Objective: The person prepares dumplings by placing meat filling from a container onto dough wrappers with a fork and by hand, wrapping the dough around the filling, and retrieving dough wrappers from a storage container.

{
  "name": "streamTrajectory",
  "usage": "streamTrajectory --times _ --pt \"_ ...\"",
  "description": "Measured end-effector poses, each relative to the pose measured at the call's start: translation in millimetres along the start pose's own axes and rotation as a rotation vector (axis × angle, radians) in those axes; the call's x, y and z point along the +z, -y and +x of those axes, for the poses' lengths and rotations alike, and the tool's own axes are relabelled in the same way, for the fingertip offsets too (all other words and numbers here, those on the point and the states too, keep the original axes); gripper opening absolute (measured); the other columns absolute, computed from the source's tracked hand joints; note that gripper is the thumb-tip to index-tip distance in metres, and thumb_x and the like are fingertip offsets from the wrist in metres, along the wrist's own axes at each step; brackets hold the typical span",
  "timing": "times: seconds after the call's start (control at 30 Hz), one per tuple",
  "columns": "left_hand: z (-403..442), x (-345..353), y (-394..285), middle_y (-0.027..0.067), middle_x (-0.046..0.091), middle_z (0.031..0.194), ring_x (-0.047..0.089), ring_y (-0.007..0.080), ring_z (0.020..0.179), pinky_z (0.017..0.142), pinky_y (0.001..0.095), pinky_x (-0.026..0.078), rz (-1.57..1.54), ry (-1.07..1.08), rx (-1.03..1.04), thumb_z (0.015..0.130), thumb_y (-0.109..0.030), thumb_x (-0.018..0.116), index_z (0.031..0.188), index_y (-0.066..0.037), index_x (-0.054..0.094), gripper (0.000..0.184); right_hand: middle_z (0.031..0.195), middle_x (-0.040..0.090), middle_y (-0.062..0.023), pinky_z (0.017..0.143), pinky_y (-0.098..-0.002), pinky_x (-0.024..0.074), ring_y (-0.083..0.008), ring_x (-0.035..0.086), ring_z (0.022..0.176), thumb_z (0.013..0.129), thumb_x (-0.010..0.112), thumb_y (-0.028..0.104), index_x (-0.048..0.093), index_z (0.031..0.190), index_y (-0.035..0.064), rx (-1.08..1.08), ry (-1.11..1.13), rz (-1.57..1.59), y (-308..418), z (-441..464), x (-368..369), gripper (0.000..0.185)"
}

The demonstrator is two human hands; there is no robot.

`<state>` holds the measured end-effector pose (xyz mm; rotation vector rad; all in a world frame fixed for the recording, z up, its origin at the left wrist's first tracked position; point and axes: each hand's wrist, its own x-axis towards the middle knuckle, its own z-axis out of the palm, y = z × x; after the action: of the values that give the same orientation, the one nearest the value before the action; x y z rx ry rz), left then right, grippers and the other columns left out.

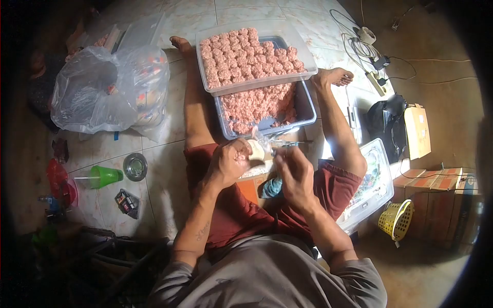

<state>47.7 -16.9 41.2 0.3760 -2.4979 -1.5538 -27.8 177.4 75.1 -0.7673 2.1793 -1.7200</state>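
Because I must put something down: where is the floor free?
Bare marbled tiles lie between the round glass dish and the maroon cloth shorts, and beyond the translucent rectangular plastic box. Crowded: between the legs, with the blue-grey plastic tub, left hand and right hand.

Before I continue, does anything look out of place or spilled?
Yes, the cords: they lie in messy loops near the right foot. The tray sits over the far part of the tub, perhaps on purpose. I see no clear spill.

Bright tiled floor (236, 13); deep shadow lower left; dark, curved fisheye edges
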Motion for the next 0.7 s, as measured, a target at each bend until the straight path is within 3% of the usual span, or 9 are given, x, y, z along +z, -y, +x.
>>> streamTrajectory --times 0.1,0.17,0.23,0.27,0.4,0.47,0.5,0.6,0.7 --pt "-8.4 -10.2 -7.8 0.009 0.074 0.093 0.069 0.0179 0.086 0.075 0.0363 0.055 -0.191 -0.013 0.175 0.07 -0.024 0.095 0.097 -0.003 0.064 0.046 0.078 0.05 0.0024 0.059 -0.0259 0.0444 -0.0078 0.046 0.063 0.101 0.062 0.009 0.059 0.109 0.0015 0.363 0.083 0.44 -6.5 27.4 7.1 0.011" --pt "-14.7 -11.4 -2.7 0.007 0.072 0.09 0.068 0.0155 0.087 0.076 0.0343 0.054 -0.257 -0.032 0.149 0.069 -0.02 0.096 0.099 -0.003 0.066 0.046 0.075 0.046 0.0037 0.056 -0.0239 0.0398 -0.006 0.041 0.061 0.101 0.063 0.013 0.058 0.108 0.0035 0.464 0.119 0.586 -44.6 29.8 12.5 0.013" --pt "-18.2 -12.7 20.3 0.0055 0.07 0.087 0.065 0.0129 0.085 0.076 0.0311 0.053 -0.351 0.094 -0.038 0.07 -0.018 0.096 0.1 -0.004 0.066 0.045 0.077 0.051 0.0019 0.047 -0.0234 0.0322 -0.0056 0.043 0.055 0.102 0.062 0.016 0.056 0.104 0.0079 0.842 0.139 0.674 -91.9 18.9 13.2 0.01" --pt "-17.5 -18.9 15.4 0.0039 0.068 0.085 0.063 0.0099 0.082 0.074 0.0291 0.052 -0.171 0.073 0.119 0.07 -0.014 0.095 0.097 -0.004 0.066 0.041 0.077 0.052 0.0011 0.046 -0.0238 0.0327 -0.0065 0.044 0.054 0.102 0.062 0.014 0.055 0.102 0.0082 0.831 0.122 0.707 -89.3 9.1 9.7 0.009" --pt "-16.3 -6.6 19.1 0.0059 0.07 0.086 0.066 0.0148 0.082 0.075 0.0329 0.053 -0.38 0.07 -0.052 0.075 -0.013 0.09 0.092 -0.003 0.069 0.029 0.078 0.053 -0.0032 0.05 -0.0298 0.0407 -0.0114 0.05 0.059 0.101 0.059 0.009 0.058 0.104 0.0047 0.705 0.004 0.491 -28.5 -13.7 -0.9 0.006" --pt "-1.8 5.9 25.6 0.0117 0.073 0.089 0.069 0.024 0.079 0.075 0.0374 0.055 -0.162 0.033 0.152 0.075 -0.019 0.09 0.098 -0.002 0.07 0.035 0.08 0.055 -0.0101 0.061 -0.0354 0.0469 -0.0202 0.058 0.069 0.098 0.058 0.005 0.063 0.108 0.0008 0.043 0.056 -0.107 -4.5 -16.6 -3.2 0.012" --pt "1.8 8.8 26.2 0.0117 0.073 0.089 0.069 0.024 0.079 0.075 0.0374 0.055 -0.166 0.039 0.148 0.075 -0.019 0.09 0.098 -0.002 0.07 0.035 0.087 0.059 -0.0168 0.07 -0.0376 0.0494 -0.0284 0.063 0.081 0.095 0.06 0.001 0.068 0.11 -0.0002 -0.026 0.154 -0.325 7.1 -14.6 -8.2 0.016" --pt "8.4 8.5 15.4 0.0182 0.073 0.087 0.07 0.0336 0.076 0.074 0.0416 0.056 0.018 -0.01 0.156 0.071 -0.029 0.093 0.103 -0.001 0.069 0.049 0.09 0.063 -0.0189 0.07 -0.0374 0.0501 -0.031 0.065 0.08 0.092 0.062 -0.003 0.067 0.107 -0.0013 0.008 0.201 -0.351 24.9 -12.3 -20.2 0.016" --pt "5.8 12.0 14.3 0.0124 0.073 0.083 0.069 0.0241 0.072 0.072 0.035 0.055 -0.129 -0.021 0.052 0.073 -0.025 0.093 0.103 0.0 0.068 0.046 0.091 0.064 -0.0186 0.071 -0.0374 0.0511 -0.0304 0.066 0.08 0.091 0.063 -0.005 0.067 0.106 -0.0017 0.055 0.103 -0.266 38.4 -10.5 -26.0 0.016"
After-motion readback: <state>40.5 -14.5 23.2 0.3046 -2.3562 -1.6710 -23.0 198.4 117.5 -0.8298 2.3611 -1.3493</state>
